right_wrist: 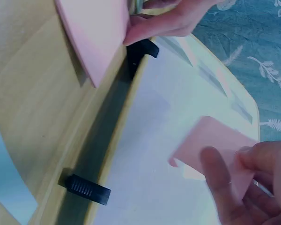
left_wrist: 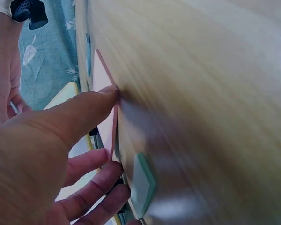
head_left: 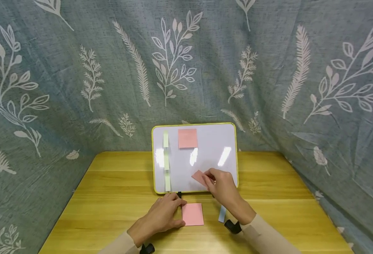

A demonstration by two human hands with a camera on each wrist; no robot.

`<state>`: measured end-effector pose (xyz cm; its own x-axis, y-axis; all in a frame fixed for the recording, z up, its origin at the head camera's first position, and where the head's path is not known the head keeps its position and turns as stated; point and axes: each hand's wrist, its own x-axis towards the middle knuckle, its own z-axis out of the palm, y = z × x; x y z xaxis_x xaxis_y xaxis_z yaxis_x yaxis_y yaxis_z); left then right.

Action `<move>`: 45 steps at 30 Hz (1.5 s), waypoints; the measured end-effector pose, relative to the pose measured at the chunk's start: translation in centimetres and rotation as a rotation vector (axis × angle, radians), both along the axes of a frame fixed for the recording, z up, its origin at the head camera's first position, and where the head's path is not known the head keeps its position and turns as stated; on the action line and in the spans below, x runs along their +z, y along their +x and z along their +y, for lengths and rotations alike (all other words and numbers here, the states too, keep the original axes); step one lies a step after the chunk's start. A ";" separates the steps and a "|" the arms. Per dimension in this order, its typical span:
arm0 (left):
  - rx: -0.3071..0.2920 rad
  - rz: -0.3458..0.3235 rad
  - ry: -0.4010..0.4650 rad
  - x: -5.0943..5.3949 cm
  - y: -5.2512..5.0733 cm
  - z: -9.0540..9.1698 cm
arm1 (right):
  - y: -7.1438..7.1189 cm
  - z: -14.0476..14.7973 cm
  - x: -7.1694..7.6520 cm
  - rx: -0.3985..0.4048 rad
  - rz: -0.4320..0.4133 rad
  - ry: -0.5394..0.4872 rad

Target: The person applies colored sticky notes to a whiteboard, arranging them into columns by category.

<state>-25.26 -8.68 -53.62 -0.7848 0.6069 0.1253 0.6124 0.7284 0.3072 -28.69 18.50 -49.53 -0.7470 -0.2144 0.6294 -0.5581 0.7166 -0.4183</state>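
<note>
A pink sticky note [head_left: 199, 177] is pinched between the thumb and fingers of my right hand [head_left: 223, 187], in front of the whiteboard [head_left: 205, 141]. One of its corners curls in the right wrist view. My left hand [head_left: 162, 213] holds the pink sticky note pad [head_left: 193, 214] on the table, its thumb at the near left corner and its index finger at the far left one. Another pink sticky note [head_left: 187, 138] is stuck near the top of the board. Down the board's left side run three narrow pale green sticky notes [head_left: 166, 160].
A narrow blue sticky note pad [head_left: 222, 213] lies right of the pink pad. Beside my left fingers is a small green pad [left_wrist: 143, 185]. Black clips [right_wrist: 88, 189] support the board's lower edge on the wooden table [head_left: 116, 197]. Patterned cloth [head_left: 205, 70] hangs behind.
</note>
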 end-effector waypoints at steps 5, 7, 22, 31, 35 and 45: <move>-0.009 0.002 -0.002 0.1 0.0 0.0 | 0.1 0.0 0.5 0.049 0.096 -0.052; -0.013 0.006 -0.004 0.1 0.0 0.1 | 0.1 -0.1 0.6 0.064 0.116 -0.064; -0.023 0.002 -0.001 0.5 0.1 0.3 | -0.9 -0.9 0.9 0.101 0.305 -0.114; -0.034 0.081 0.116 0.9 -0.6 0.2 | -1.8 -2.0 0.8 0.084 0.355 -0.094; -0.013 0.077 0.205 1.4 -1.1 0.2 | -2.3 -2.6 0.4 0.081 0.379 -0.077; 0.047 0.258 0.402 3.7 -2.8 -0.3 | -2.9 -4.0 0.1 0.005 0.445 0.026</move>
<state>-28.08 -8.94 -49.94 -0.7227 0.4348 0.5373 0.6749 0.6118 0.4126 -31.55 14.46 -49.43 -0.4036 -0.2373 0.8836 -0.6835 0.7202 -0.1189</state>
